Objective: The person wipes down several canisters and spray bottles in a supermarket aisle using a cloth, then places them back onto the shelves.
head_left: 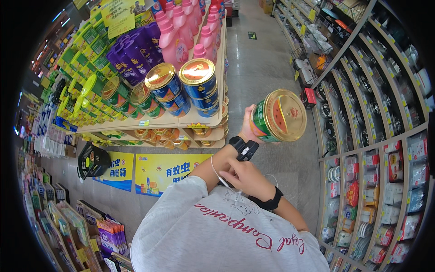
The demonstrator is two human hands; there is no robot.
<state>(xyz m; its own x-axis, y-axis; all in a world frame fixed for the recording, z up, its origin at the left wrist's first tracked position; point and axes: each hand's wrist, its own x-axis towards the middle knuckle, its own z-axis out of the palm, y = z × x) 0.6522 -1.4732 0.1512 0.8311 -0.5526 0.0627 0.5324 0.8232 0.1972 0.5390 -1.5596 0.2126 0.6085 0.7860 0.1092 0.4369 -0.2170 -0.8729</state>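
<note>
My left hand [247, 125] grips a round green can [261, 117] with a gold lid, held out over the aisle with the lid tilted towards me. A black strap with a small device [247, 150] sits on the left wrist. Close to my left forearm is my right hand [246, 175], its index finger and thumb apart and its other fingers mostly hidden. A white cable [222, 180] runs by its fingertips; no grip on the cable is plain. The right wrist wears a black band [273, 200].
A wooden display shelf [163, 124] at left carries green cans [148, 98], blue cans [199, 90], purple canisters [134, 56] and pink bottles [173, 44]. A black basket [92, 161] stands on the floor beside floor posters [176, 170]. Curved-looking racks [357, 153] line the right side.
</note>
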